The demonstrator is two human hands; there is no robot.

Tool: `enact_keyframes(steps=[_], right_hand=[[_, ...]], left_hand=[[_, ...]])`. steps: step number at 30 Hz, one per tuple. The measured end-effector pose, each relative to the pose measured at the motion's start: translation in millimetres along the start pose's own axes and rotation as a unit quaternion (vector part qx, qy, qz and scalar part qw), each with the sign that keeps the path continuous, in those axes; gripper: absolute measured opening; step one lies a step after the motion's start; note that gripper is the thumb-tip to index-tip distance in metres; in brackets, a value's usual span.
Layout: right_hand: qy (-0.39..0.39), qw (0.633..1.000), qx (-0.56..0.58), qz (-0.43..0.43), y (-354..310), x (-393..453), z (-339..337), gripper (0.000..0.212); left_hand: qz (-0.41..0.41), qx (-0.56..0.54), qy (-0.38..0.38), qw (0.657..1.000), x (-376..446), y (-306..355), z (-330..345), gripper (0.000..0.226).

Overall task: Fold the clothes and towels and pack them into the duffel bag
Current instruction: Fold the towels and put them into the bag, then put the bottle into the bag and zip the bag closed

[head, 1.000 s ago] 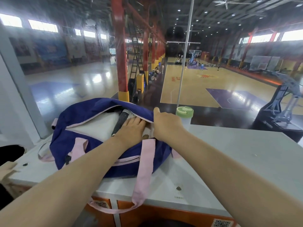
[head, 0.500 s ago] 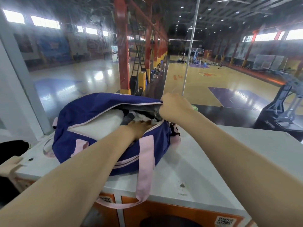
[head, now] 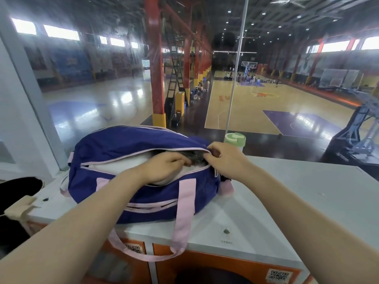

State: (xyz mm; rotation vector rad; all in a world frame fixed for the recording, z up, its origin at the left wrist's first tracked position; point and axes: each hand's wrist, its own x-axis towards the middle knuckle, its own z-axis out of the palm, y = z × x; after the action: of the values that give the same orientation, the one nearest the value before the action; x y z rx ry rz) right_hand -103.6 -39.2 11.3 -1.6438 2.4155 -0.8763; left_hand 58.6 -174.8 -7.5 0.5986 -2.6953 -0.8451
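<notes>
A navy blue duffel bag (head: 131,158) with pink trim lies in the centre of the frame on a white counter top (head: 297,193), its long axis running from left to right across the picture. Its top opening gapes along that axis, and white folded fabric (head: 114,167) shows inside, with something dark beside it near the right end.

The left hand (head: 164,169) comes in from the lower left and reaches into the opening. Its fingers are curled down onto the packed contents, apparently pressing them in; whether they grip anything cannot be told. The right hand (head: 223,160) comes in from the lower right and pinches the pink-edged rim at the bag's right end, where a zip pull would probably sit, though the pull itself is hidden under the fingers.

The opening stretches away to the left from the right hand, so a closing pull would likely run leftward along the bag's length, straight across where the left hand now rests. That hand would probably need to come out first.

A pink carry strap (head: 184,203) hangs over the counter's front edge. A green-lidded bottle (head: 234,139) stands just behind the bag's right end. Beyond glass, an indoor basketball court fills the upper frame.
</notes>
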Motion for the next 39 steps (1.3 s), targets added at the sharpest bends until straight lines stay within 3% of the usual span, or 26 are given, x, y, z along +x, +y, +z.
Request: enact_keyframes(steps=[2,4,6,7,9,11,14,16,18,20,22,25,27,30,34,39], right_hand=[[0.021,0.999,0.024,-0.028,7.5,-1.4,3.9,0.01],[0.034,0.997,0.038,-0.054,8.1,-5.1,8.0,0.012],[0.017,0.998,0.031,-0.059,3.9,-11.9,11.0,0.015],[0.005,0.998,0.019,-0.056,2.0,-15.8,12.4,0.021],[-0.018,0.999,-0.009,-0.046,-0.1,-23.1,12.4,0.028],[-0.034,0.998,-0.024,-0.043,-0.9,-27.9,7.4,0.026],[-0.096,0.994,-0.021,-0.044,-3.4,-33.0,-6.6,0.021],[-0.124,0.992,0.025,-0.029,2.3,-29.3,-16.1,0.021],[-0.052,0.997,0.053,-0.009,15.2,-12.9,-23.9,0.031],[0.079,0.997,-0.019,0.018,33.4,13.1,-30.8,0.036],[0.14,0.983,-0.088,0.076,52.4,39.9,-34.8,0.057],[0.107,0.978,-0.087,0.158,72.9,70.1,-26.8,0.093],[0.071,0.977,-0.066,0.192,83.2,82.1,-15.5,0.101],[0.06,0.975,-0.057,0.206,88.5,87.8,0.3,0.094],[0.115,0.973,-0.034,0.196,90.0,84.0,9.5,0.07],[0.189,0.96,-0.042,0.203,88.2,68.3,-16.3,0.064]], left_hand=[[0.015,0.011,0.053,0.998,-17.2,0.1,-11.4,0.024],[0.033,0.066,0.169,0.983,-34.2,-2.9,-17.3,0.024],[0.068,0.143,0.294,0.943,-45.0,-9.0,-19.0,0.037],[0.068,0.182,0.318,0.928,-46.6,-12.8,-18.6,0.049],[0.05,0.249,0.283,0.925,-43.4,-19.7,-17.5,0.072],[0.044,0.301,0.217,0.927,-35.6,-23.1,-12.2,0.081],[0.017,0.296,0.181,0.938,-24.2,-28.6,5.6,0.077],[-0.024,0.231,0.199,0.952,-21.1,-32.3,17.5,0.068],[-0.043,0.214,0.214,0.952,-20.1,-39.4,28.1,0.057],[-0.043,0.228,0.219,0.948,-19.6,-44.9,34.7,0.052],[-0.041,0.229,0.214,0.949,-19.5,-45.7,35.5,0.051],[-0.046,0.227,0.203,0.951,-18.9,-46.3,34.9,0.049],[-0.047,0.212,0.204,0.955,-19.5,-46.5,36.6,0.048],[-0.045,0.171,0.217,0.96,-21.1,-45.4,42.0,0.048],[-0.051,0.154,0.223,0.961,-23.1,-37.4,48.9,0.049],[-0.031,0.131,0.204,0.97,-26.8,-4.0,71.9,0.05]])
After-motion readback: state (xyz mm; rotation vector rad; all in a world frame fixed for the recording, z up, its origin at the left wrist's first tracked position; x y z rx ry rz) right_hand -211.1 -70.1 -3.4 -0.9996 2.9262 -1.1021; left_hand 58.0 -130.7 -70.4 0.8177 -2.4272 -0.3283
